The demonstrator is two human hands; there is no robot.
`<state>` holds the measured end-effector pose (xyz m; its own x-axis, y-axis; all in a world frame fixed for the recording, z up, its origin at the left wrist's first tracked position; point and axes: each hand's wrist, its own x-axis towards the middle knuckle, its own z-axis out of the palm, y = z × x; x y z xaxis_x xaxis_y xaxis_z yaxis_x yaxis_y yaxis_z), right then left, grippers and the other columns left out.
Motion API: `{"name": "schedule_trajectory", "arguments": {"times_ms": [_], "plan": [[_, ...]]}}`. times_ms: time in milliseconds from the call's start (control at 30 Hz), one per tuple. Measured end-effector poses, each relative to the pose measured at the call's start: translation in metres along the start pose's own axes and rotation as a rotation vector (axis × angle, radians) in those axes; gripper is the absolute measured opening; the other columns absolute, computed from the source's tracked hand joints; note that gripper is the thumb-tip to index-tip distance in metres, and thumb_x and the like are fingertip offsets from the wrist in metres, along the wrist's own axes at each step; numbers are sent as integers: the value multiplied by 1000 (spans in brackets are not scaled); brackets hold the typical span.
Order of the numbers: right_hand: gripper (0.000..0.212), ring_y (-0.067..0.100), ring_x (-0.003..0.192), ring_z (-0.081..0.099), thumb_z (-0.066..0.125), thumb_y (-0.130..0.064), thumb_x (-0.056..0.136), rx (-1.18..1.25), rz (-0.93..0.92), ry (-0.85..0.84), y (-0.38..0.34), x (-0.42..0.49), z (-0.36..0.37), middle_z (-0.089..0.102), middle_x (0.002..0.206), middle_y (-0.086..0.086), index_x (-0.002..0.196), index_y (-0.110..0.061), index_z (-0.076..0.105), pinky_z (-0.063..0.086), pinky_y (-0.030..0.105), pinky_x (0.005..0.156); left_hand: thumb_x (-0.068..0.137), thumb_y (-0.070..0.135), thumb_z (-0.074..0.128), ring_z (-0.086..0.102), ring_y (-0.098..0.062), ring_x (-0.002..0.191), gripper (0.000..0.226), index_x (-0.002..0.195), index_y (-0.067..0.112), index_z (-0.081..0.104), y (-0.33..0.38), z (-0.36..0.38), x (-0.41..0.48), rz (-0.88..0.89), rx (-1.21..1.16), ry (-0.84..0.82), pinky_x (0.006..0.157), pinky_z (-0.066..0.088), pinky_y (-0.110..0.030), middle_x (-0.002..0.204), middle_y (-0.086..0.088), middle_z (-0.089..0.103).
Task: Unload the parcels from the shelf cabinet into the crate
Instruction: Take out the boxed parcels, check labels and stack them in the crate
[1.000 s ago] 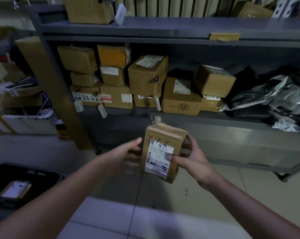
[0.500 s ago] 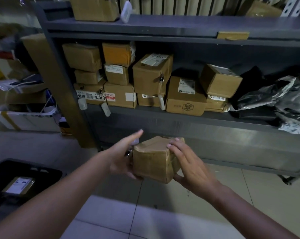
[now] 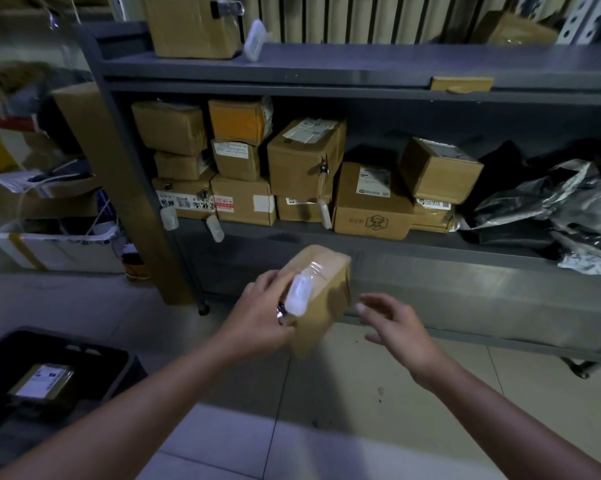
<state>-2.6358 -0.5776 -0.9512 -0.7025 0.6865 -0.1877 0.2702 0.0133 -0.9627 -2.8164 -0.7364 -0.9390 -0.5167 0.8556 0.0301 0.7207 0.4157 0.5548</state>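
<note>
brown cardboard, wrapped in glossy clear tape that catches the light along its rounded top edge, makes up the small boxy parcel (image 3: 321, 292) held in the air in front of the grey metal shelf cabinet (image 3: 326, 64), below its middle shelf and well apart from the crate. the left hand (image 3: 261, 313) grips the parcel's left side, fingers curled against the cardboard beside a small shiny metal clip; a milky, translucent plastic tag (image 3: 299, 294) with rounded corners lies over that same side. the right hand (image 3: 396, 323) hovers just beside the parcel's right face without touching it, fingers straight and loosely spread. the black plastic crate (image 3: 67, 341) sits on the pale tiled floor (image 3: 361, 393) at lower left, with 1 flat labelled box (image 3: 43, 379) inside. on the middle shelf, taped cardboard boxes (image 3: 306, 157) are stacked in uneven columns, and crinkled silver and black plastic bags (image 3: 541, 206) are heaped to their right.
</note>
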Motion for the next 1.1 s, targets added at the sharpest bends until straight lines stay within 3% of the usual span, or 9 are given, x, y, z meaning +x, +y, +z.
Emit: {"name": "schedule_trajectory", "arguments": {"times_ms": [100, 233, 367, 533, 600, 800, 900, 967, 1100], "plan": [[35, 27, 104, 68, 60, -40, 95, 322, 243, -13, -8, 1, 2, 69, 116, 13, 114, -11, 65, 59, 35, 76, 77, 45, 74, 29, -28, 134, 92, 152, 37, 21, -3, 9, -4, 270, 367, -8, 106, 37, -43, 158, -6, 18], [51, 37, 99, 68, 66, -47, 89, 499, 397, 22, -9, 2, 2, 63, 118, 20, 123, -10, 56, 61, 42, 72, 64, 38, 87, 37, -31, 134, 107, 150, 35, 24, -2, 11, -8, 425, 553, -2, 104, 41, -45, 156, -13, 26], [62, 42, 101, 65, 70, -56, 82, 521, 545, 62, -8, 5, -3, 58, 121, 25, 125, -15, 52, 61, 43, 64, 58, 35, 90, 45, -31, 127, 105, 148, 30, 35, 0, 6, -10, 563, 615, 0, 100, 47, -44, 152, -18, 35], [63, 33, 92, 66, 67, -70, 76, 457, 645, 47, -10, 9, -8, 64, 105, 19, 106, -15, 63, 60, 46, 68, 85, 32, 64, 48, -37, 126, 64, 143, 30, 39, 1, 15, -11, 762, 682, 69, 102, 46, -52, 147, -21, 42], [58, 30, 84, 70, 70, -68, 75, 434, 664, 52, -10, 9, -10, 70, 95, 14, 100, -16, 68, 60, 48, 70, 76, 35, 74, 44, -35, 128, 78, 145, 32, 37, 3, 19, -12, 781, 759, 37, 107, 40, -50, 148, -19, 40], [23, 29, 77, 66, 68, -35, 83, 402, 641, 77, -14, 6, -7, 66, 87, 13, 92, -15, 66, 60, 46, 64, 68, 35, 84, 35, -34, 140, 106, 154, 37, 21, -5, 10, -11, 709, 757, -24, 112, 37, -51, 155, -12, 33], [17, 26, 77, 61, 64, -32, 87, 440, 579, 132, -12, 6, -12, 61, 87, 12, 91, -15, 63, 58, 47, 71, 71, 34, 83, 12, -30, 150, 126, 153, 46, -12, -22, -5, -10, 510, 739, -70, 118, 18, -47, 164, -10, 6], [17, 26, 78, 60, 64, -31, 88, 451, 555, 155, -9, 7, -17, 59, 89, 11, 93, -16, 62, 57, 47, 71, 82, 33, 75, -7, -25, 151, 128, 138, 52, -38, -30, -15, -10, 335, 746, -120, 119, 5, -41, 164, -4, -16], [19, 26, 81, 60, 64, -33, 87, 463, 522, 167, -6, 6, -19, 59, 92, 11, 96, -16, 63, 58, 46, 68, 88, 24, 70, 0, -20, 151, 112, 145, 49, -23, -34, -25, -13, 127, 524, -48, 120, 25, -42, 164, 4, -9]]}}
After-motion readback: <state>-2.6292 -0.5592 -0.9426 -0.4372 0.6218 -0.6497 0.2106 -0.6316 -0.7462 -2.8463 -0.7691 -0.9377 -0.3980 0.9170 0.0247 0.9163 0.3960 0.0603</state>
